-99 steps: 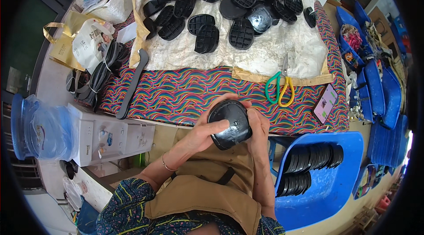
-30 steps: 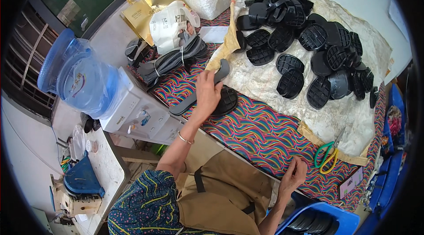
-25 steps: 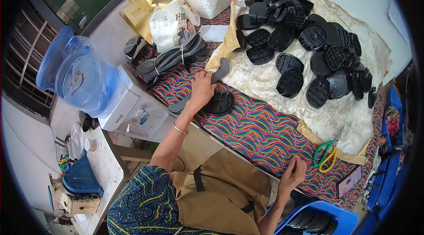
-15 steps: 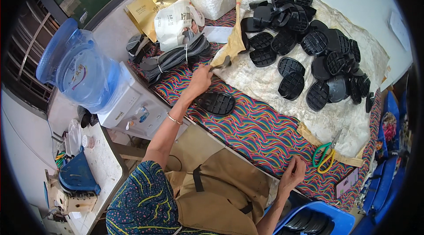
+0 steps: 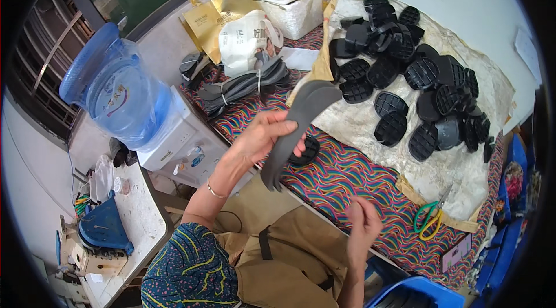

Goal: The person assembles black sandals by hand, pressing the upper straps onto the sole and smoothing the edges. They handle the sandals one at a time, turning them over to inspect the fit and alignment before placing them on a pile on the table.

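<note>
My left hand (image 5: 266, 137) is closed round a small stack of dark grey, flat, sole-shaped strips (image 5: 304, 114), thumb on top. The stack is tilted and raised over the front edge of the patterned tablecloth (image 5: 341, 163). Partly behind that hand lies a black rubber sole piece with a gridded face (image 5: 305, 152). My right hand (image 5: 363, 221) hovers at the table's near edge, fingers loosely bent and apart, holding nothing. Beyond the left hand rest tied bundles of similar grey strips (image 5: 246, 85).
Several black gridded sole pieces (image 5: 421, 73) are piled on a whitish sheet (image 5: 370, 148). Scissors with green and yellow handles (image 5: 429, 221) and a phone (image 5: 456, 253) lie at right. A blue bin (image 5: 425, 293) stands below; a water dispenser (image 5: 185, 140) is at left.
My left hand has come up and toward me from beside the bundles, now with the stack of grey strips in it. My right hand has shifted slightly left.
</note>
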Motion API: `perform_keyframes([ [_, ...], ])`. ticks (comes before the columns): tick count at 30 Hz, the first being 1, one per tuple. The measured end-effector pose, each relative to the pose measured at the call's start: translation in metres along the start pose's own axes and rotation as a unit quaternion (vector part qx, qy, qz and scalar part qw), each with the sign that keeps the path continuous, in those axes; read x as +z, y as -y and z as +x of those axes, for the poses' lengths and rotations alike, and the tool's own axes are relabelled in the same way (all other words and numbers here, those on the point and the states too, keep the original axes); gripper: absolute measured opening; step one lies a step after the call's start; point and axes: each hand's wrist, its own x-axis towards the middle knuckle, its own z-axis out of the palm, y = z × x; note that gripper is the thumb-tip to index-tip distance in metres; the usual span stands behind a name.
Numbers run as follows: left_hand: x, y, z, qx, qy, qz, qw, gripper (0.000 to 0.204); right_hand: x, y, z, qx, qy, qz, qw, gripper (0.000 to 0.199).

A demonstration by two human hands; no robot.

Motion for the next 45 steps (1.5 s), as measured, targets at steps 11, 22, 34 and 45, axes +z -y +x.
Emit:
perform_keyframes([
  [11, 0.068, 0.077, -0.033, -0.116, 0.046, -0.125, 0.984, 0.023, 0.034, 0.017, 0.01, -0.011, -0.026, 0.09, 0.996, 0.01],
  [22, -0.056, -0.018, -0.027, 0.057, -0.187, 0.297, 0.935, 0.013, -0.099, -0.016, -0.046, 0.04, -0.008, 0.463, 0.886, 0.018],
  [34, -0.073, 0.07, 0.076, 0.257, -0.145, 0.658, 0.693, 0.066, -0.114, -0.012, -0.061, 0.033, -0.06, 0.298, 0.952, 0.027],
  [45, -0.041, 0.094, 0.021, 0.094, -0.048, 0.739, 0.665, 0.085, -0.107, -0.054, -0.032, 0.079, -0.102, 0.144, 0.981, 0.02],
])
